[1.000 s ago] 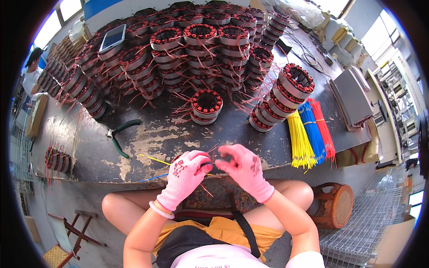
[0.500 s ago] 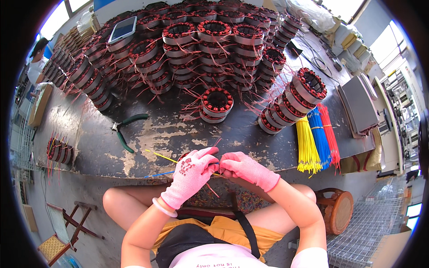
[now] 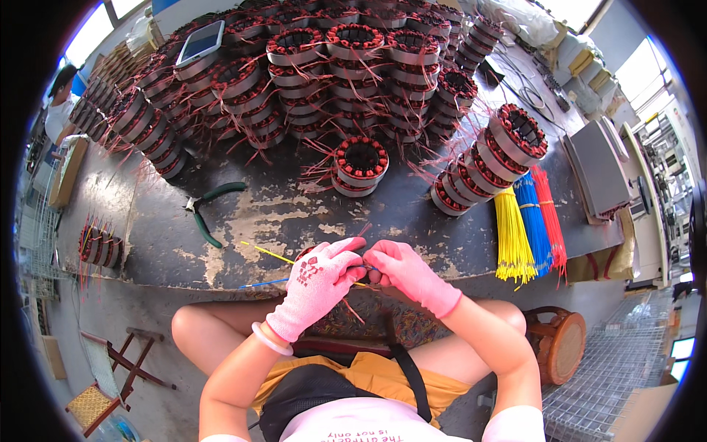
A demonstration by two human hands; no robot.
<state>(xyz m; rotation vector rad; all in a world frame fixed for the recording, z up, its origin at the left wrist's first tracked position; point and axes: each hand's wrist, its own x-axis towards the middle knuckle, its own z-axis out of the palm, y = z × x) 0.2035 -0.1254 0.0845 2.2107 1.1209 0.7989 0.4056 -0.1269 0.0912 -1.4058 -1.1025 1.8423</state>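
**Both gloved hands pinched on a yellow sleeve and wire at the desk edge; big stator pile behind**

The left hand [image 3: 318, 283], in a pink-and-white glove, was closed with its fingertips pinched on a thin yellow sleeve [image 3: 266, 253] that stuck out to the left over the desk [image 3: 280, 214] edge. The right hand [image 3: 409, 269], in a pink glove, was closed too, fingertips meeting the left's, pinching what looked like a reddish copper wire end [image 3: 352, 309] trailing below. Both hands sat just over the near desk edge, above the person's lap.

Progress, as a judgement: one wound stator [image 3: 361, 166] stood alone mid-desk, apart from the hands, its loose leads bare. Stacks of stators [image 3: 331, 66] filled the far desk and a tilted row [image 3: 490, 158] lay right of it; most leads looked unsleeved, so a lot seemed left. The sleeve looked partly threaded at best. Bundles of yellow, blue and red sleeves [image 3: 526, 228] lay to the right, still full. Green-handled pliers [image 3: 206, 210] lay untouched to the left. A few finished-looking pieces with coloured leads [image 3: 99, 243] sat at the far left edge.

Hard to make out: the pinch point itself was hidden by the fingertips, so whether the wire was inside the sleeve couldn't be told. A blue strand [image 3: 261, 283] ran under the left hand, its end hidden. Rim items were bent and blurry. A phone [image 3: 200, 43] rested on the back stack.
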